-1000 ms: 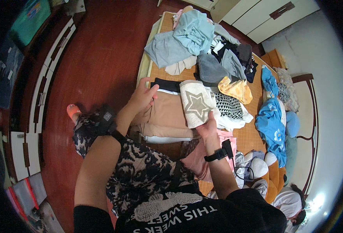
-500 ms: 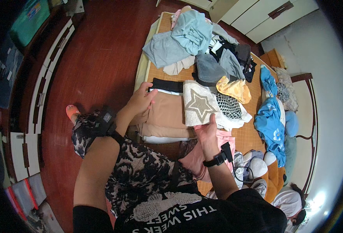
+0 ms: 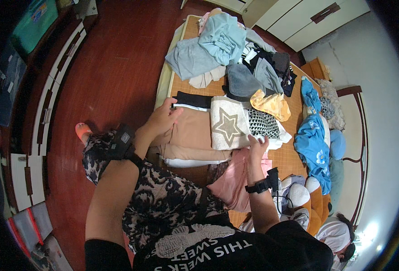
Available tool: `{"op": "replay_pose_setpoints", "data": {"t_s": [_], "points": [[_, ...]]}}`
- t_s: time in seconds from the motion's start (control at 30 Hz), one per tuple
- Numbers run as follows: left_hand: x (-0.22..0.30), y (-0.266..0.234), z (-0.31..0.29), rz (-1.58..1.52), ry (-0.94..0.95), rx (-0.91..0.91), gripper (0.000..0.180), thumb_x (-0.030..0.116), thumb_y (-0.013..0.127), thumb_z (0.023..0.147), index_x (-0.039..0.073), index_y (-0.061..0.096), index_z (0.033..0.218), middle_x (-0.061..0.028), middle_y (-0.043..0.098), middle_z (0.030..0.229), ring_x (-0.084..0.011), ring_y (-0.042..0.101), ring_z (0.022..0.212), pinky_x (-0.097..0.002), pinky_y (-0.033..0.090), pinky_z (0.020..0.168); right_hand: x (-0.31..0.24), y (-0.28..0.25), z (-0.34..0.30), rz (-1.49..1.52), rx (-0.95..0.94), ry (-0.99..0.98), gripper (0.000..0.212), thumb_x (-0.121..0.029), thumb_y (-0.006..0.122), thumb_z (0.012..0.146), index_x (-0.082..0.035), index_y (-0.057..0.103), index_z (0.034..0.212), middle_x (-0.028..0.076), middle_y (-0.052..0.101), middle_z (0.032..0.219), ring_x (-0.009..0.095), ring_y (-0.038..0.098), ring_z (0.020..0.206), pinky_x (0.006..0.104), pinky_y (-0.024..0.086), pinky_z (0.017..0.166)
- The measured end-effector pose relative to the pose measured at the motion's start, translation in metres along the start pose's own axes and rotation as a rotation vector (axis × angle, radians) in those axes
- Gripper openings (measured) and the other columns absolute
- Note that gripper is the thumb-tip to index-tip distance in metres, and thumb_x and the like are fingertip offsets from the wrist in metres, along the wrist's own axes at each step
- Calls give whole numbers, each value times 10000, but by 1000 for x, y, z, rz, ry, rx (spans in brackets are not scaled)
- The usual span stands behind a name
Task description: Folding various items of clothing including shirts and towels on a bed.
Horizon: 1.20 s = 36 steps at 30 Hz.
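Though near towel (image 3: 229,123), right hand (image 3: 257,148) farther right

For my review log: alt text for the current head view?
A person's left hand at the edge of folded tan fabric on a bed, right hand at the corner of a white star-patterned cloth, heaped clothes beyond.

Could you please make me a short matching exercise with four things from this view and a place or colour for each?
Things:
1. Star towel
2. Checked cloth
3. Flowered cloth
4. Left hand

Places and colours:
A. Blue, over toward the headboard
B. At the left edge of the tan clothes
C. Off-white and tan, with the right hand by its near right corner
D. Black and white, just right of the towel

Pairs: 1-C, 2-D, 3-A, 4-B
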<state>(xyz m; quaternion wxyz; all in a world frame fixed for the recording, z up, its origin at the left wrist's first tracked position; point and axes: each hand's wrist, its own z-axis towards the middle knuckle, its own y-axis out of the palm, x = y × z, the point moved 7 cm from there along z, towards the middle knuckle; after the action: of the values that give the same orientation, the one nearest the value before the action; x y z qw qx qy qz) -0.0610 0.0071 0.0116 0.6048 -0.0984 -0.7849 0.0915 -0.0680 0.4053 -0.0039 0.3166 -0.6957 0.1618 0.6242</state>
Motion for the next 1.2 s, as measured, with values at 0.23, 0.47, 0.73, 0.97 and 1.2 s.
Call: {"op": "replay_pose_setpoints", "data": {"t_s": [0.23,0.47,0.73,0.97,1.2], "points": [[-5,4,-2,156,26,-34,487,328,560,866,18,420,1215,-228,608,994,-331,604,934,-392,462,806,18,43,21,-397,-533,25,862,-234,827,642,105,312,1245,185,585,982,217,584,806,287,497,673],[-2,-7,-2,290,146,111,435,298,557,885,61,422,1223,-112,611,725,-173,566,544,-331,455,526,-18,54,23,-666,-790,114,671,-318,810,645,134,540,1061,183,649,954,178,619,810,287,495,679],[-14,-63,10,11,-40,492,352,350,556,861,83,518,1088,-149,638,871,-319,623,824,-410,471,736,-100,94,-45,456,-937,505,359,-96,628,824,-1,505,1149,120,628,1035,226,655,859,333,561,727],[4,-72,2,4,87,611,277,308,524,889,74,532,1038,-129,643,850,-306,625,815,-414,467,710,-54,105,-98,287,-956,390,416,-78,636,821,-29,493,1209,83,605,1091,174,597,978,316,506,847],[54,-38,-26,478,419,616,266,209,585,833,41,540,1034,-153,592,952,-301,578,885,-409,448,776,40,112,-119,-43,-1025,164,366,-188,647,852,18,527,1130,70,617,997,123,561,875,256,458,769]]}}
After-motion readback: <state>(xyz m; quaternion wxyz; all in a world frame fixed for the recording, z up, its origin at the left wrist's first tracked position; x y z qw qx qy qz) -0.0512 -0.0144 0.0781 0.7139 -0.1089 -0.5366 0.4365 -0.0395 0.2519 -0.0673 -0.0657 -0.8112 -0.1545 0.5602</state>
